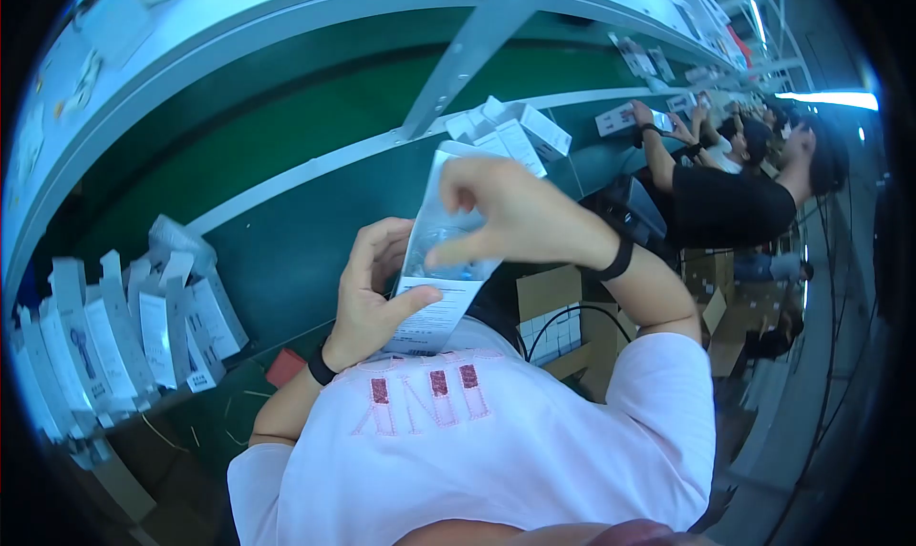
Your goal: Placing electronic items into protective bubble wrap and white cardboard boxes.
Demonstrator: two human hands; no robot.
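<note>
My left hand (367, 293) is closed around the left side of a tall white carton (434, 307), its thumb lying across the printed front. The carton leans upright near my chest, its upper end open. Inside the opening shows something in clear plastic wrap (444, 241); what it contains I cannot make out. Over that opening hovers my right hand (510, 207), fingers bent and thumb apart from them, with the lower fingertip at the plastic. Nothing is visibly gripped between its fingers. Beyond the carton, several white cartons (520, 136) lie on the green bench (286, 226).
At the left stand several open white cartons (124, 336) in a row. A metal post (463, 69) rises from the bench rail, under a white shelf (219, 50). Right of me is a brown cardboard box (553, 303) holding white cartons. A co-worker in black (730, 202) sits farther right.
</note>
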